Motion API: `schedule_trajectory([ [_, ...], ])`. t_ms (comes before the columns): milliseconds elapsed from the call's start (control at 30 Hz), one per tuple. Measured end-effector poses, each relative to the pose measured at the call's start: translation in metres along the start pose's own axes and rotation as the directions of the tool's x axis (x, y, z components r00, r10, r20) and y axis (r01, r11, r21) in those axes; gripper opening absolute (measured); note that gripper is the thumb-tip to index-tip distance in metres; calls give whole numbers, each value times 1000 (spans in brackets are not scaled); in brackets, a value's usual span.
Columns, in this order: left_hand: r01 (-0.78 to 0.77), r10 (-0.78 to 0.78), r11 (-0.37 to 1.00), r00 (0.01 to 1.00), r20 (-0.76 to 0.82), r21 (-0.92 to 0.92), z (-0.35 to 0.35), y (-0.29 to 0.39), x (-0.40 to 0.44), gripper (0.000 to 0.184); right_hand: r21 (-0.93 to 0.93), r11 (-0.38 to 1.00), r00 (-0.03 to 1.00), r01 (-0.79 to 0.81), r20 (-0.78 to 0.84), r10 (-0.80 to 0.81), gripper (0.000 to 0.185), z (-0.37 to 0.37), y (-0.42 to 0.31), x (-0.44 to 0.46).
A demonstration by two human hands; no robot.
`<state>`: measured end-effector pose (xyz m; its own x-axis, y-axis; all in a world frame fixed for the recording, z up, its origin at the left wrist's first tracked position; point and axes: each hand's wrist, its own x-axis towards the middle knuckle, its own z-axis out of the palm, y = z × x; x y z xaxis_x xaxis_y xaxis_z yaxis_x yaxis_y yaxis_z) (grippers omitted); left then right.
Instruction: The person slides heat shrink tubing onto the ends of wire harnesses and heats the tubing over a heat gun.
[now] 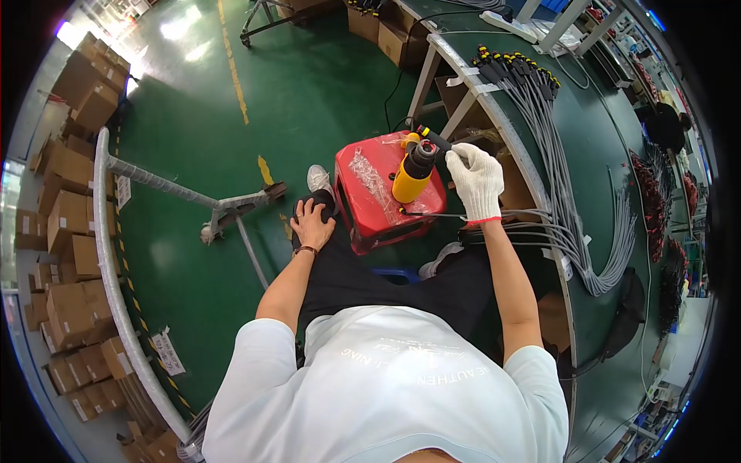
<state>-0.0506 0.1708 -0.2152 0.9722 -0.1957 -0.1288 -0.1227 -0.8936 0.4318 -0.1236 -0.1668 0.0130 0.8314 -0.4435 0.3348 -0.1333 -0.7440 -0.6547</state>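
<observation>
My left hand (312,226) is bare and rests on my left knee, its fingers spread. A white knitted glove covers my right hand (474,179), whose fingers are pinched on a black cable connector (434,139) with a yellow end. That connector is over the nozzle of a yellow and black heat gun (414,174); whether they touch I cannot tell. The heat gun stands nozzle up on a red plastic stool (363,216) with clear tape on its top. Near the gun's base lies the end of a grey cable (448,215) that runs to the right under my wrist.
Grey cables with black and yellow connectors (517,69) lie bundled on the green workbench (594,177) at my right. To my left stands a wrapped metal frame (166,174), and stacked cardboard boxes (73,224) line the far left. A blue seat edge (397,273) shows between my legs.
</observation>
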Motion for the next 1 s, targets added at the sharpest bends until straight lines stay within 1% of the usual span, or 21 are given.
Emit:
schedule_trajectory([
  [100, 43, -47, 998, 996, 75, 50, -7, 4, 5, 59, -86, 988, 986, 128, -95, -136, 18, 2, 2, -4],
  [133, 55, -62, 996, 993, 99, 70, -9, 5, 7, 61, -184, 955, 949, 233, -173, -265, 16, 3, 4, -5],
  [233, 44, -52, 995, 994, 97, 92, -8, 7, 7, 64, -236, 934, 916, 270, -236, -324, 16, 5, 3, -9],
  [333, 40, -50, 994, 994, 98, 102, -9, 7, 7, 64, -254, 926, 907, 280, -245, -342, 21, 7, 5, -9],
  [433, 36, -46, 994, 994, 94, 103, -9, 8, 7, 65, -276, 889, 846, 366, -299, -441, 22, 9, 6, -6],
  [533, 34, -45, 992, 994, 96, 118, -8, 8, 8, 65, -282, 869, 826, 406, -294, -481, 24, 10, 7, -4],
  [633, 33, -45, 991, 994, 98, 126, -9, 10, 7, 64, -280, 870, 829, 406, -288, -480, 24, 8, 6, -4],
  [733, 28, -41, 991, 994, 98, 128, -11, 11, 7, 63, -261, 909, 882, 324, -264, -390, 20, 8, 4, -8],
  [833, 24, -37, 991, 995, 97, 135, -10, 11, 7, 63, -244, 945, 950, 216, -170, -261, 14, 4, 1, -9],
  [933, 25, -40, 989, 994, 101, 146, -11, 13, 6, 63, -175, 975, 985, 136, -79, -151, 15, -2, -4, -10],
  [967, 26, -42, 988, 994, 102, 150, -12, 13, 7, 63, -65, 998, 1000, 16, 19, -15, 17, -5, -5, -8],
  [1000, 27, -43, 988, 994, 102, 153, -12, 13, 6, 63, 32, 993, 985, -116, 130, 111, 18, -9, -6, -5],
])
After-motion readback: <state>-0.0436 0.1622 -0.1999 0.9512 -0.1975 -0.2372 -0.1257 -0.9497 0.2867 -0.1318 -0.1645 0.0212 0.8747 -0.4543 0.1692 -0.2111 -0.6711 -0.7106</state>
